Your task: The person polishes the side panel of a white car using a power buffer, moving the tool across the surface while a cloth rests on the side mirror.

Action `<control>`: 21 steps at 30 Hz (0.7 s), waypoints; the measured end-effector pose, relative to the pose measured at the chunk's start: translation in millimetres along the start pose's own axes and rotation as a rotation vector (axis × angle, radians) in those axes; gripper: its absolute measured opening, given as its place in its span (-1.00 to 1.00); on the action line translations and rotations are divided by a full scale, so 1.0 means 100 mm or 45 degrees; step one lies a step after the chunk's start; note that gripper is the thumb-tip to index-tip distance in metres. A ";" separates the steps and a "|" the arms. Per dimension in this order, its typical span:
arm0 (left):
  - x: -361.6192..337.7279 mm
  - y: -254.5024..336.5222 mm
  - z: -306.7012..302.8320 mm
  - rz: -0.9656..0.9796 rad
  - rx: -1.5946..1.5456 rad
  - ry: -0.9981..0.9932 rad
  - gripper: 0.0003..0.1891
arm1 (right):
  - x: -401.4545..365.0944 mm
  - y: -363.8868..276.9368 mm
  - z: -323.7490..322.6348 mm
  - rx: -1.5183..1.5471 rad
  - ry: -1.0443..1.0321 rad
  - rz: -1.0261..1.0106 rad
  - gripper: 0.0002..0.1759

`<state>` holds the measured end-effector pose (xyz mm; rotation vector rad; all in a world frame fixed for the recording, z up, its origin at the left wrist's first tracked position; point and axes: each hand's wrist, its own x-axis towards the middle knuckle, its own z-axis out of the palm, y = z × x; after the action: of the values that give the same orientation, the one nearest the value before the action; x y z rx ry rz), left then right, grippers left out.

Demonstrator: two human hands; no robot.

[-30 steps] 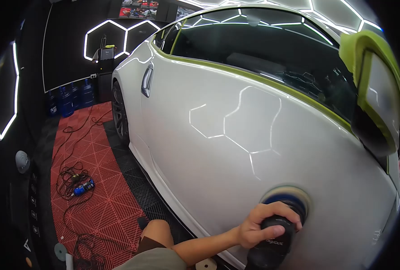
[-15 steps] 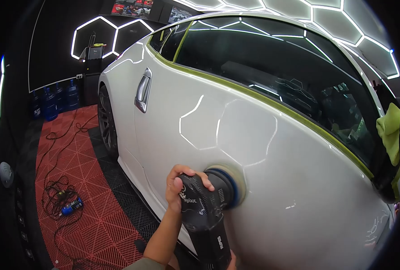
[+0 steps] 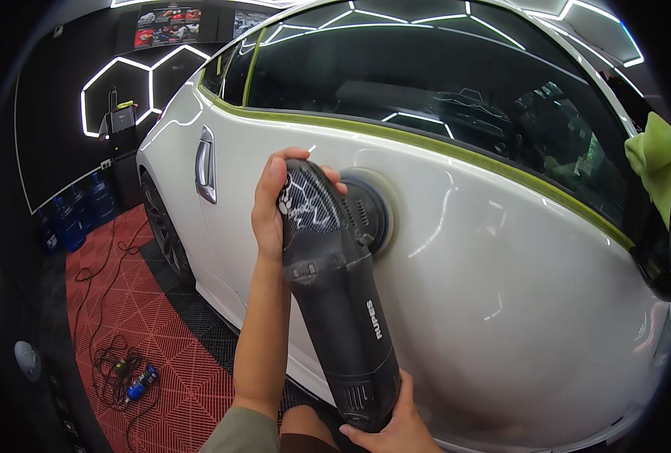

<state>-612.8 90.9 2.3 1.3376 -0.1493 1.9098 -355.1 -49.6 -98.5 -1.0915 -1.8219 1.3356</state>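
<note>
A black polisher [image 3: 332, 302] with a carbon-look head rests against the white car door [image 3: 471, 294]. Its round pad [image 3: 384, 211] lies on the panel, below the window and right of the chrome door handle [image 3: 206, 164]. My left hand [image 3: 273, 198] is wrapped over the polisher's head, fingers curling round its top. Lower down, my right hand [image 3: 397, 424] grips the rear end of the body, thumb underneath. Green masking tape [image 3: 426, 151] runs along the window's lower edge.
A green cloth [image 3: 655, 162] hangs on the side mirror at right. On the red floor tiles [image 3: 192, 377] lie a tangled cable [image 3: 113, 362] and a blue bottle [image 3: 141, 383]. Large blue water bottles [image 3: 70, 224] stand by the wall, near a dark cart [image 3: 126, 151].
Both hands have moved the polisher up the door, nearer the window. The view has shifted, and more of the polisher's body and my right hand now show.
</note>
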 end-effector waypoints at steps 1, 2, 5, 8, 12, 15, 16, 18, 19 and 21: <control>0.09 -0.01 0.05 -0.020 -0.007 0.004 -0.62 | 0.03 -0.03 -0.05 0.009 -0.043 -0.109 0.04; 0.18 -0.01 0.11 -0.009 0.060 0.024 -0.62 | 0.06 -0.05 -0.09 0.017 -0.085 -0.216 -0.01; 0.37 -0.03 0.17 -0.037 0.027 -0.029 -0.61 | 0.18 -0.03 -0.17 -0.033 -0.074 -0.370 0.07; 0.57 -0.03 0.16 -0.037 0.037 -0.081 -0.61 | 0.28 -0.13 -0.20 0.074 -0.087 -0.334 0.07; 0.76 -0.05 0.25 -0.072 0.011 -0.178 -0.61 | 0.36 -0.15 -0.19 0.226 -0.080 -0.369 0.05; 0.76 -0.12 0.35 -0.077 0.015 -0.222 -0.60 | 0.30 -0.13 -0.28 0.175 -0.087 -0.380 0.09; 0.73 -0.15 0.40 -0.061 0.037 -0.211 -0.60 | 0.27 -0.11 -0.32 0.179 -0.080 -0.383 0.09; 0.69 -0.24 0.51 -0.048 0.058 -0.209 -0.59 | 0.17 -0.04 -0.41 0.227 -0.097 -0.351 0.08; 0.67 -0.28 0.57 -0.066 0.054 -0.217 -0.59 | 0.13 -0.03 -0.47 0.240 -0.083 -0.346 0.08; 0.65 -0.37 0.72 -0.066 0.033 -0.239 -0.60 | 0.04 0.00 -0.59 0.174 -0.084 -0.370 0.08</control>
<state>-544.4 114.7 76.5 1.5230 -0.1822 1.7466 -306.9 -19.5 -80.6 -0.6887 -1.8246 1.3109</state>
